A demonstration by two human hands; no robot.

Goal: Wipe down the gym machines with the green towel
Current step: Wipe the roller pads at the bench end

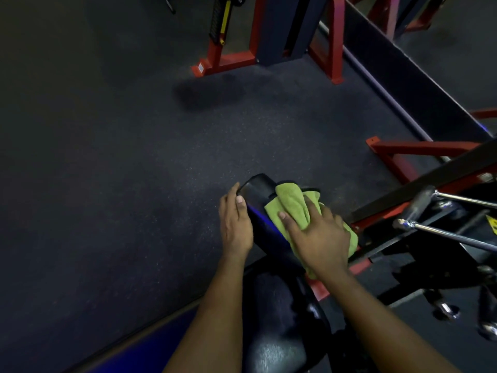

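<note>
A black padded roller (pixel 256 193) of a gym machine juts out in front of me at mid-frame. The green towel (pixel 291 204) lies bunched over its right side. My right hand (pixel 318 238) presses flat on the towel with fingers spread. My left hand (pixel 235 219) rests against the pad's left side, thumb on its upper edge, fingers hidden behind the pad. The machine's black seat pad (pixel 277 327) sits below, between my forearms.
Chrome bars (pixel 443 232) and a red and black frame (pixel 419 184) stand to the right. Another red machine (pixel 269 47) is at the top centre. Dark rubber floor (pixel 107 157) spreads to the left. A low black divider (pixel 403 74) runs along the right.
</note>
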